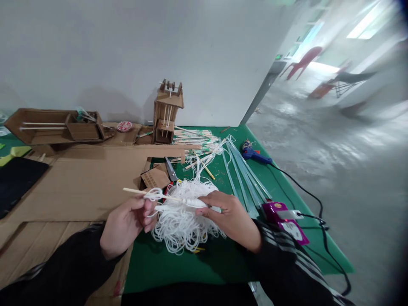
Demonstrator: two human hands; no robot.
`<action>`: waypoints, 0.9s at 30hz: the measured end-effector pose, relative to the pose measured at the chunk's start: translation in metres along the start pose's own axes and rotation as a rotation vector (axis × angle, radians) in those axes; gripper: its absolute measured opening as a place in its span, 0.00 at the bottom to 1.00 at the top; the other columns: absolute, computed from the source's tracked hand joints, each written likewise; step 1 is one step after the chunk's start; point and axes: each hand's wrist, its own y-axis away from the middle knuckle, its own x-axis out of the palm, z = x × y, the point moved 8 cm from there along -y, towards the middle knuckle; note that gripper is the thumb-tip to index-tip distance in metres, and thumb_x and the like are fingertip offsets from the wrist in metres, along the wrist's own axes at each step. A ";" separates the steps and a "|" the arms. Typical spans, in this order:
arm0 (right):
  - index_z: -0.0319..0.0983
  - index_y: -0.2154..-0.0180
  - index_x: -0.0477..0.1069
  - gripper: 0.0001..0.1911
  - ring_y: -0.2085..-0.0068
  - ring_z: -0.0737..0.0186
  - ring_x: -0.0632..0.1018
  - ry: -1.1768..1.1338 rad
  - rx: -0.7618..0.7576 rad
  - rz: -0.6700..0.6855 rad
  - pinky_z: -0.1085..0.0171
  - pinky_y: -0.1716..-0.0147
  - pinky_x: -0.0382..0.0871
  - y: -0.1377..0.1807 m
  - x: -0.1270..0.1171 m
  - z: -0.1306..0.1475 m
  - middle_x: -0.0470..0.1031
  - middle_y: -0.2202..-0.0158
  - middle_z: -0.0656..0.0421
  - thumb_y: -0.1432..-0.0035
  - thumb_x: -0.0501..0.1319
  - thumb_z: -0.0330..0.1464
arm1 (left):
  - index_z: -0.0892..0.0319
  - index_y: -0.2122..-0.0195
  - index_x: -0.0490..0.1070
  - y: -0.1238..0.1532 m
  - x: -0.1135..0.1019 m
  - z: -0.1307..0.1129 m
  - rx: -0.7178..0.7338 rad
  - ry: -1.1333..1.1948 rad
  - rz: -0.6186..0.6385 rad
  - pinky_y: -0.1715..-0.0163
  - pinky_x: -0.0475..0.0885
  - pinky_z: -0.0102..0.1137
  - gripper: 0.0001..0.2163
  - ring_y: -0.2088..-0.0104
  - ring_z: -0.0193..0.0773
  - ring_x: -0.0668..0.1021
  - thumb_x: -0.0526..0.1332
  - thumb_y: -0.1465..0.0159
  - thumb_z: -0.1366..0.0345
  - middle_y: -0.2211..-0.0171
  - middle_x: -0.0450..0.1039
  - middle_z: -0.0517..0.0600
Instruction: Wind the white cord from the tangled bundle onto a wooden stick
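A thin wooden stick [172, 197] lies slantwise across the front of me, with white string [193, 202] wound round its right part. My left hand [127, 219] has its fingers closed at the stick's left part, where a loose loop of the string hangs. With thumb and fingers, my right hand [231, 216] pinches the wound part at the other end; that tip is hidden. Below both hands spreads a big tangled heap of white string [185, 231]. One strand runs from it toward the sticks behind.
Behind the heap lie scissors [171, 169], loose wooden sticks [194, 136] and clear glue sticks [242, 174]. Cardboard models [164, 110] stand by the wall. On the right are a blue glue gun [256, 156], its black cord and a purple power strip [283, 221]. Flat cardboard [95, 182] covers the left.
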 end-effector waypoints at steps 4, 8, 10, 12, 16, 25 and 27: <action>0.42 0.65 0.81 0.11 0.63 0.57 0.79 -0.047 0.042 0.012 0.61 0.61 0.73 0.005 -0.013 -0.007 0.80 0.65 0.55 0.43 0.66 0.41 | 0.59 0.77 0.67 0.000 -0.014 -0.007 0.128 -0.158 -0.073 0.85 0.59 0.23 0.12 0.84 0.27 0.59 0.70 0.50 0.63 0.83 0.56 0.40; 0.43 0.65 0.81 0.10 0.58 0.56 0.79 -0.042 0.101 0.056 0.60 0.56 0.72 0.013 -0.027 -0.018 0.79 0.60 0.54 0.44 0.66 0.41 | 0.58 0.82 0.61 0.004 -0.028 -0.018 0.297 -0.236 -0.206 0.82 0.60 0.25 0.18 0.84 0.29 0.59 0.67 0.43 0.58 0.87 0.56 0.40; 0.43 0.64 0.81 0.10 0.57 0.55 0.78 -0.041 0.135 0.061 0.60 0.55 0.72 0.018 -0.034 -0.024 0.78 0.58 0.53 0.44 0.66 0.41 | 0.57 0.85 0.56 0.008 -0.028 -0.025 0.385 -0.251 -0.206 0.77 0.64 0.28 0.23 0.80 0.32 0.64 0.60 0.37 0.53 0.85 0.60 0.43; 0.42 0.64 0.81 0.12 0.58 0.55 0.78 -0.045 0.157 0.046 0.60 0.55 0.72 0.024 -0.043 -0.030 0.78 0.59 0.53 0.44 0.66 0.43 | 0.57 0.86 0.55 0.011 -0.029 -0.033 0.450 -0.328 -0.216 0.72 0.66 0.29 0.26 0.76 0.35 0.67 0.51 0.32 0.51 0.83 0.63 0.46; 0.40 0.67 0.81 0.18 0.65 0.56 0.77 -0.136 0.254 -0.118 0.62 0.64 0.74 0.037 -0.064 -0.040 0.78 0.66 0.53 0.45 0.65 0.48 | 0.56 0.83 0.64 0.010 -0.025 -0.029 0.283 -0.776 -0.127 0.73 0.64 0.30 0.24 0.78 0.37 0.68 0.50 0.32 0.50 0.84 0.64 0.45; 0.40 0.68 0.80 0.19 0.73 0.60 0.77 -0.403 0.361 -0.283 0.63 0.72 0.74 0.042 -0.076 -0.027 0.77 0.76 0.56 0.52 0.69 0.49 | 0.50 0.52 0.72 0.034 -0.009 -0.070 0.596 -1.565 -0.189 0.54 0.66 0.38 0.17 0.54 0.52 0.75 0.65 0.41 0.55 0.54 0.75 0.54; 0.41 0.68 0.80 0.16 0.72 0.60 0.76 -0.348 0.305 -0.227 0.64 0.72 0.72 0.035 -0.072 -0.012 0.77 0.74 0.56 0.50 0.69 0.47 | 0.48 0.49 0.71 0.039 0.013 -0.073 0.738 -1.643 -0.142 0.44 0.59 0.45 0.18 0.44 0.56 0.68 0.64 0.40 0.56 0.44 0.69 0.54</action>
